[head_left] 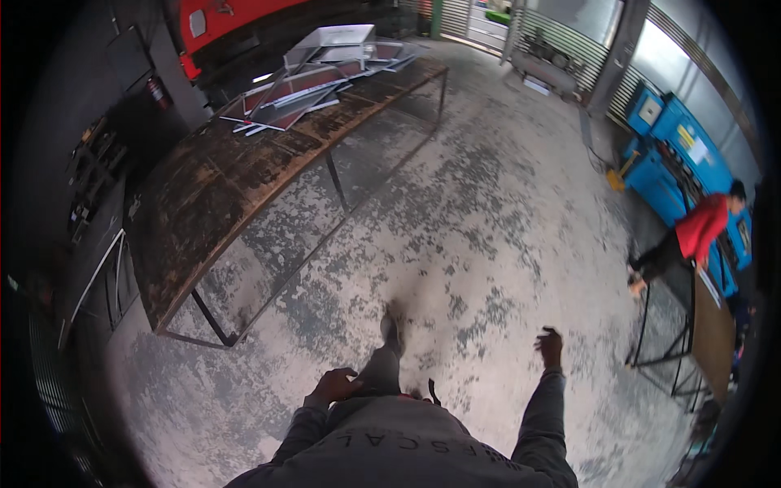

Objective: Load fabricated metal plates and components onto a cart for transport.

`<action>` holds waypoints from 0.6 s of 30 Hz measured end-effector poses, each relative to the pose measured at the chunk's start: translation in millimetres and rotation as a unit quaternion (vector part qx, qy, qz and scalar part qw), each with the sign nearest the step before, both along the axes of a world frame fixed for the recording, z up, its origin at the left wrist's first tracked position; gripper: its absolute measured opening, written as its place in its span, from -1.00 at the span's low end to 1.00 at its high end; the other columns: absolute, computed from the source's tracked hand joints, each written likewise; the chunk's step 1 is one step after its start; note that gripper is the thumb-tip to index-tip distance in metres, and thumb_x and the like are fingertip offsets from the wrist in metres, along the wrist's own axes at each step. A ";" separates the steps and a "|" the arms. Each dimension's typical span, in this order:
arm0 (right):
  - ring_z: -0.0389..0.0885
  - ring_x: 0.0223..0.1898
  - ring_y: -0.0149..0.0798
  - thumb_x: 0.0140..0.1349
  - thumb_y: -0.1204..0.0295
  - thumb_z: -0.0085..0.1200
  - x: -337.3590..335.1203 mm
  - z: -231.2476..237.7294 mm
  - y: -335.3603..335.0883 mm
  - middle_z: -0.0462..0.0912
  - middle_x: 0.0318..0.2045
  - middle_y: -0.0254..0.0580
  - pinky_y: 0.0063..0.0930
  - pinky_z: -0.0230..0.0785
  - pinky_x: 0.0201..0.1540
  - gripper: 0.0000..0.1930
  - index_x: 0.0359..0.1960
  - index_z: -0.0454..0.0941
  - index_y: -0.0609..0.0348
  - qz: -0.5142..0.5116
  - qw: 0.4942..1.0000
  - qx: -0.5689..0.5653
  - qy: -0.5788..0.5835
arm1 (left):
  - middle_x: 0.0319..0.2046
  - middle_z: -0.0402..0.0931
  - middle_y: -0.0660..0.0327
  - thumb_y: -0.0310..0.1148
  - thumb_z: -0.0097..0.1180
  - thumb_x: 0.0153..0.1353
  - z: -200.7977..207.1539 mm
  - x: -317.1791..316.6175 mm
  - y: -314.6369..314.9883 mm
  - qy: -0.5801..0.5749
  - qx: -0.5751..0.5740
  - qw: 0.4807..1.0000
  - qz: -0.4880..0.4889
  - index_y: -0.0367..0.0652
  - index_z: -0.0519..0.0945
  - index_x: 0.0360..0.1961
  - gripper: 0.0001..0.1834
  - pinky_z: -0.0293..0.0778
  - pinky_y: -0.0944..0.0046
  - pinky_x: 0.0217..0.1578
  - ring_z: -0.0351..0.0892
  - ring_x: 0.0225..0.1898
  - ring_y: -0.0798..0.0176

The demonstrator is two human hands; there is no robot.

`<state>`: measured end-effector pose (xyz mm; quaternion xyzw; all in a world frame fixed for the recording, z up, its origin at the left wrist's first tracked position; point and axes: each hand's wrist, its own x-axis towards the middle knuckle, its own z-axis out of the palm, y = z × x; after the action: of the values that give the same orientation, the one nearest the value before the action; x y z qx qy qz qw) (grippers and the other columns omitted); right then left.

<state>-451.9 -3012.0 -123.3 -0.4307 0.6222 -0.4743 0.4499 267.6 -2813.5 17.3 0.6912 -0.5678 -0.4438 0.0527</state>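
Note:
My left hand point(332, 385) hangs beside my left thigh, fingers loosely bent and a gap showing at the thumb; nothing can be seen in it. Out to the right, over the bare floor, swings my right hand point(550, 348). Its fingers are slightly curled and apart, and it holds nothing. Neither hand touches a bench. One foot point(392, 329) is stepping forward below me on the worn, patchy concrete floor point(455, 268).
A long worn workbench point(220, 191) stands at left, metal frames and panels point(309, 81) piled on its far end. At right, a person in red point(704, 230) is by a blue machine point(679, 150) and a brown-topped table point(710, 342). A compressor-like tank point(547, 73) sits far back.

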 end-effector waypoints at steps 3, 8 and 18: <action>0.65 -0.54 -0.34 0.32 0.64 0.00 119.5 121.6 -206.4 0.73 -0.42 -0.21 -0.43 0.55 -0.45 -0.59 0.18 0.63 0.26 0.014 0.984 -0.021 0.175 | -0.09 0.80 -0.07 0.14 0.39 0.18 -30.6 36.1 -106.0 -0.027 0.035 0.997 0.064 -0.13 0.75 0.12 -0.35 0.65 -0.01 0.09 0.80 0.00 -0.06; 0.71 -0.46 -0.35 0.35 0.56 0.03 164.3 6.9 -352.2 0.77 -0.38 -0.18 -0.38 0.60 -0.44 -0.65 0.14 0.64 0.19 0.051 0.997 0.018 -0.047 | -0.17 0.82 -0.02 0.12 0.41 0.18 -42.0 87.0 -352.3 -0.032 -0.067 0.997 0.036 -0.09 0.75 0.12 -0.38 0.65 -0.03 0.10 0.79 0.00 -0.10; 0.76 -0.14 -0.05 0.34 0.16 0.22 234.4 -96.1 -457.3 0.80 -0.18 -0.01 -0.04 0.53 -0.01 -0.64 -0.03 0.74 0.18 0.265 0.871 0.357 0.211 | -0.16 0.78 0.03 -0.13 0.37 0.39 102.3 178.5 -807.9 -0.025 -0.172 0.970 0.168 -0.16 0.72 0.19 -0.54 0.68 -0.01 -0.05 0.79 -0.12 0.02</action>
<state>-217.6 -3469.4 -219.4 -0.4795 0.6915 0.0190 0.5399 446.2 -3621.4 119.7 0.7685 -0.5122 -0.3068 0.2302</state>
